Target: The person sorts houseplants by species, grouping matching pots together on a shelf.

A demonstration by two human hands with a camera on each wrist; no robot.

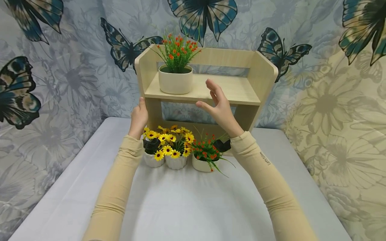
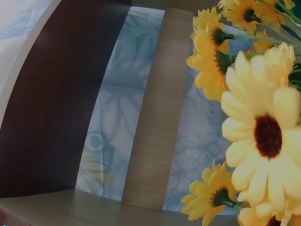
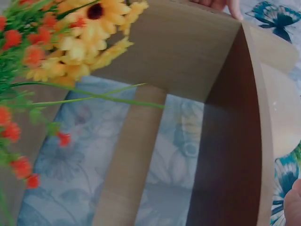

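A light wooden two-tier shelf [image 1: 226, 85] stands at the back of the table. On its upper board, to the left, sits a cream oval pot [image 1: 176, 81] of orange-red flowers [image 1: 178, 50]. My left hand [image 1: 139, 118] rests against the outside of the shelf's left side panel, with straight digits at its front edge. In front of the upper board my right hand [image 1: 221, 107] is raised with its fingers spread, right of the pot, holding nothing. Below, yellow flowers [image 2: 268, 136] crowd the left wrist view, and red flowers [image 3: 21, 167] fill the left of the right wrist view.
In front of the shelf's lower tier stand two white pots [image 1: 176, 163] of yellow flowers and a cream pot [image 1: 205, 165] of red flowers, close below my wrists. White cloth [image 1: 193, 204] covers the table. Butterfly-patterned fabric [image 1: 75, 77] hangs around it.
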